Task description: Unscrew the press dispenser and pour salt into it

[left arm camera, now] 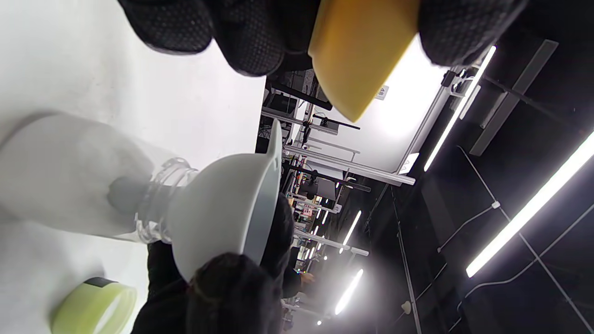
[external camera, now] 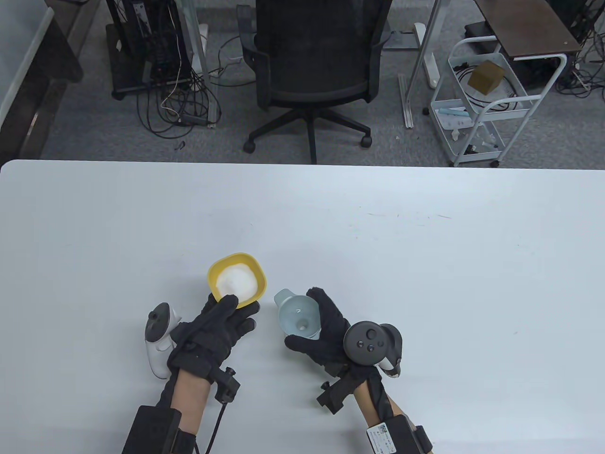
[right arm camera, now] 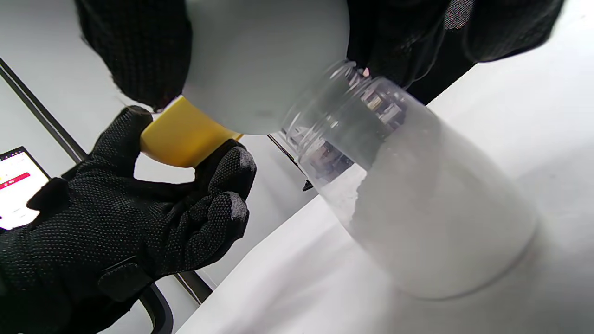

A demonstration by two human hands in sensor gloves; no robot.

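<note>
My left hand (external camera: 222, 321) holds a yellow bowl (external camera: 237, 280) of white salt above the table, thumb on its near rim; the bowl also shows in the left wrist view (left arm camera: 362, 55) and the right wrist view (right arm camera: 181, 134). My right hand (external camera: 326, 331) grips a pale grey funnel (external camera: 298, 319) seated in the open neck of the clear dispenser bottle (right arm camera: 417, 195). The bottle stands on the table and holds white salt. The funnel (left arm camera: 222, 208) and bottle (left arm camera: 69, 176) show in the left wrist view. A green dispenser cap (left arm camera: 93, 308) lies on the table beside the bottle.
The white table (external camera: 425, 265) stretches wide to the right and far side. A black office chair (external camera: 314, 66) and a white cart (external camera: 487, 104) stand beyond the far edge.
</note>
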